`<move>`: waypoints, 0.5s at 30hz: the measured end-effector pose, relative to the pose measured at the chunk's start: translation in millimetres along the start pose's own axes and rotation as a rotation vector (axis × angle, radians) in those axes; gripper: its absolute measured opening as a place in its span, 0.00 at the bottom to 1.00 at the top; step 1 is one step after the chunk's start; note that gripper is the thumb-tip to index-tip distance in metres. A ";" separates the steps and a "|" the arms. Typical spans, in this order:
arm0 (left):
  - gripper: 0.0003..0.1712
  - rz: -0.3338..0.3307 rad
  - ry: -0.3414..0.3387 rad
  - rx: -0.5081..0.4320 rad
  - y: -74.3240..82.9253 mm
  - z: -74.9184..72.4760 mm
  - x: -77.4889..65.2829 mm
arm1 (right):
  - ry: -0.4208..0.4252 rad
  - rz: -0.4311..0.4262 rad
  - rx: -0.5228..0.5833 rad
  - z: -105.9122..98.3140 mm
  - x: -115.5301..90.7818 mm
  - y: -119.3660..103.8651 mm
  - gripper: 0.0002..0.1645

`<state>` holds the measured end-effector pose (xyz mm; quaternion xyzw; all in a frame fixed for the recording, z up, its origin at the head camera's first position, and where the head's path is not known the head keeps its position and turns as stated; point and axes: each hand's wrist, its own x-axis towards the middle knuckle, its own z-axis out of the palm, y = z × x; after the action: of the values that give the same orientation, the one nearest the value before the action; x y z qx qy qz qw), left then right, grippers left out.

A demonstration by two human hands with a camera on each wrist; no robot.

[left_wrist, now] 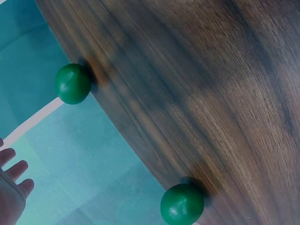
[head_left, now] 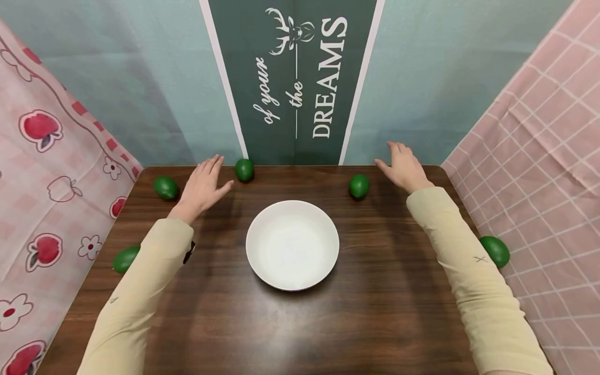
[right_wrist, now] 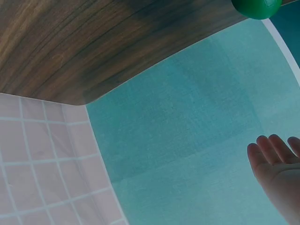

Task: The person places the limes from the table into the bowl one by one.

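My left hand (head_left: 201, 185) hovers over the back left of the table with fingers spread, holding nothing. On either side of it lie a green lime (head_left: 165, 188) and another lime (head_left: 244, 170); both also show in the left wrist view, one lime (left_wrist: 73, 84) near the white stripe and one lime (left_wrist: 182, 204) low down. Over the back right, my right hand (head_left: 404, 165) is held with its fingers extended and nothing in them. A lime (head_left: 359, 186) sits to its left. Near the middle of the table stands a round white bowl (head_left: 292, 245) with nothing in it.
Partly behind my left sleeve is a lime (head_left: 125, 259). Another lime (head_left: 495, 251) lies by the right edge, partly covered by my right sleeve. Cloths hang around the wooden table (head_left: 290, 333): apple-patterned at left, teal and green behind, pink checked cloth (head_left: 539, 172) at right.
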<state>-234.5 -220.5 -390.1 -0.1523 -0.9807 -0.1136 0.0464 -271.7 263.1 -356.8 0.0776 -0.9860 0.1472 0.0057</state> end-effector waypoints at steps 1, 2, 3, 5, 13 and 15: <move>0.42 0.000 0.000 -0.006 0.7 -0.7 -0.6 | -0.004 0.001 -0.003 -0.4 0.3 -0.3 0.42; 0.41 0.000 0.001 -0.014 1.5 -1.5 -1.3 | -0.009 0.002 -0.007 -0.8 0.7 -0.6 0.42; 0.41 -0.001 -0.002 -0.020 2.2 -2.5 -2.1 | -0.014 0.002 -0.010 -1.2 1.1 -1.0 0.42; 0.41 -0.002 -0.004 -0.028 3.3 -4.3 -3.4 | -0.022 0.001 -0.018 -2.1 1.4 -2.1 0.41; 0.41 0.007 -0.014 -0.066 4.2 -9.8 -9.0 | -0.053 0.000 -0.050 -5.3 1.8 -4.4 0.42; 0.41 0.012 -0.011 -0.078 4.8 -10.7 -10.3 | -0.064 0.000 -0.052 -6.6 2.1 -5.4 0.43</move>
<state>-222.7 -221.5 -380.0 -0.1606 -0.9748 -0.1508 0.0355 -273.0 259.6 -348.8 0.0824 -0.9892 0.1192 -0.0240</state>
